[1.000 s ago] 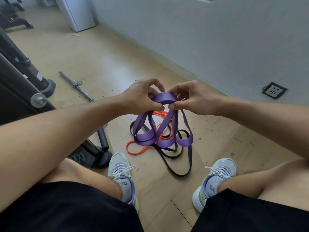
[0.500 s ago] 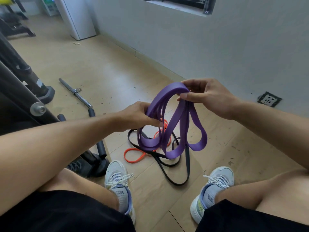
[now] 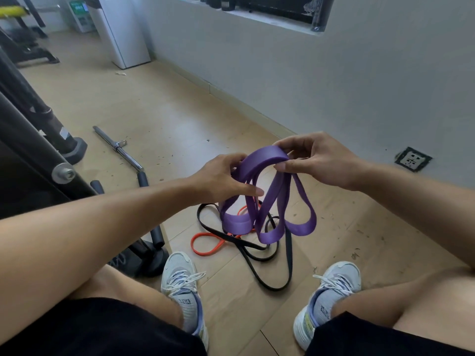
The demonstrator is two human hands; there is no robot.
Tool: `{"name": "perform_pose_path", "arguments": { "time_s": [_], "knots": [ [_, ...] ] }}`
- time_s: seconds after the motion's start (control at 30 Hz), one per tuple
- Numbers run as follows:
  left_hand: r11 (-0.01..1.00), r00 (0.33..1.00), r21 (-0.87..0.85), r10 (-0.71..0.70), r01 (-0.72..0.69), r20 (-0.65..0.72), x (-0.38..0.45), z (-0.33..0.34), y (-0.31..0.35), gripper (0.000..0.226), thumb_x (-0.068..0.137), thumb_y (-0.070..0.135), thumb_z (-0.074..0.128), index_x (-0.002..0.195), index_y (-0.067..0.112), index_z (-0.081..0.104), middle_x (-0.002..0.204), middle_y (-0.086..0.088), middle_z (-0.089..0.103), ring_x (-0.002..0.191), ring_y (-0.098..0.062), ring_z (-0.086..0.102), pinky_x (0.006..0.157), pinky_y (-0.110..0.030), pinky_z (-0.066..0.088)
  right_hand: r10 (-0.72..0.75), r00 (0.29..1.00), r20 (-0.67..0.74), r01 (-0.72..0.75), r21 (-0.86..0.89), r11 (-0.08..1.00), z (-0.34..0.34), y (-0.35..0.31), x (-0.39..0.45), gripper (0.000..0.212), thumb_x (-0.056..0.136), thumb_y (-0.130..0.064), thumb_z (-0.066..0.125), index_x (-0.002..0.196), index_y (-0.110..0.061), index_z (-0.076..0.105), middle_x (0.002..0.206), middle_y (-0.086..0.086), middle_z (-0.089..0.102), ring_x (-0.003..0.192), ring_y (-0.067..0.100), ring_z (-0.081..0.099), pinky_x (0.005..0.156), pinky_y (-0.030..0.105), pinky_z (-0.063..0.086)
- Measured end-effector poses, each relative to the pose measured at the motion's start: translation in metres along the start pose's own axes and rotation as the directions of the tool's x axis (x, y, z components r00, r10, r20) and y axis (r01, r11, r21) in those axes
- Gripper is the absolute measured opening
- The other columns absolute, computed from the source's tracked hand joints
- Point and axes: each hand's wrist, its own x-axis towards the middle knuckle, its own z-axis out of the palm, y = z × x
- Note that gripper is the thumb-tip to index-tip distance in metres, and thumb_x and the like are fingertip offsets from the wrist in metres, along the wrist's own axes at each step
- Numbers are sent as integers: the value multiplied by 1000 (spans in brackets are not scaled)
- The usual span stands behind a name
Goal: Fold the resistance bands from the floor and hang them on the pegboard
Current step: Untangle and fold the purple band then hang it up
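A wide purple resistance band (image 3: 267, 201) hangs folded into several loops in front of me, above the floor. My right hand (image 3: 316, 160) pinches its top fold between thumb and fingers. My left hand (image 3: 226, 178) grips the loops on the left side, a little lower. Below them, an orange band (image 3: 205, 244) and a thin black band (image 3: 270, 258) lie tangled on the wooden floor between my feet. No pegboard is in view.
A metal bar with a dark grip (image 3: 120, 150) lies on the floor to the left, next to black gym machine frames (image 3: 33, 140). A grey wall (image 3: 334, 86) with a socket (image 3: 413, 159) runs along the right. My two shoes (image 3: 183, 289) stand near the bands.
My left hand has risen and closed in towards the right hand, gathering the purple loops. The view has tilted upward, showing more of the wall and ledge.
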Motion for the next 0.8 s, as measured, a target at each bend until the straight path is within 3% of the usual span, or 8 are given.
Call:
{"name": "perform_pose_path", "arguments": {
  "time_s": [0.1, 0.27, 0.4, 0.5, 0.6, 0.7, 0.8],
  "knots": [
    [998, 997, -29, 61, -62, -39, 0, 1, 6, 40, 75, 30, 89, 108, 28, 67, 94, 6, 75, 92, -16, 71, 92, -39, 58, -3, 1000, 15, 3, 0, 1000, 0, 1, 0, 27, 88, -11, 79, 113, -21, 75, 95, 2, 79, 83, 9, 69, 82, 24, 57],
    [992, 985, -12, 122, -124, -121, 0, 3, 8, 29, 79, 26, 85, 102, 18, 70, 86, -8, 73, 78, -29, 70, 73, -48, 62, -4, 1000, -4, 3, -47, 999, -1, 1, -1, 30, 87, -17, 81, 116, -21, 75, 96, 1, 79, 83, 11, 71, 83, 27, 59],
    [993, 983, 0, 120, -121, -141, 0, -4, 11, 30, 77, 22, 88, 102, 21, 71, 90, -1, 77, 83, -21, 73, 80, -39, 61, 47, 999, 16, -42, -236, 971, -7, 7, -3, 43, 81, -32, 86, 122, -25, 74, 92, -8, 78, 81, 12, 75, 82, 38, 64],
    [990, 982, 35, 138, -134, -130, -4, -7, 17, 35, 74, 24, 90, 104, 25, 70, 93, 4, 76, 85, -12, 72, 77, -27, 60, 102, 990, 101, -56, -386, 921, -9, 6, -5, 46, 81, -37, 85, 125, -29, 73, 93, -15, 77, 85, 9, 74, 80, 30, 62],
    [987, 978, 67, 155, -147, -141, -8, -6, 27, 38, 71, 21, 91, 103, 25, 72, 91, 6, 76, 80, -7, 71, 73, -18, 55, 141, 980, 140, -56, -488, 871, -10, -8, -8, 32, 84, -34, 83, 114, -28, 74, 92, -14, 74, 84, 8, 70, 72, 18, 50],
    [992, 977, -64, 93, -107, -194, -12, -9, 41, 39, 67, 21, 94, 101, 24, 74, 85, 6, 78, 70, -5, 70, 66, -15, 52, 110, 992, 65, -69, -447, 892, -19, -24, -16, 27, 86, -31, 81, 111, -26, 74, 93, -10, 73, 86, 10, 69, 75, 25, 55],
    [994, 985, -66, 76, -87, -154, -14, -11, 51, 40, 64, 24, 96, 97, 23, 73, 79, 9, 77, 63, 0, 67, 62, -13, 49, 66, 998, 1, -62, -330, 942, -29, -36, -28, 26, 88, -24, 77, 114, -23, 74, 94, -6, 76, 89, 15, 71, 86, 36, 60]
  ]
}}
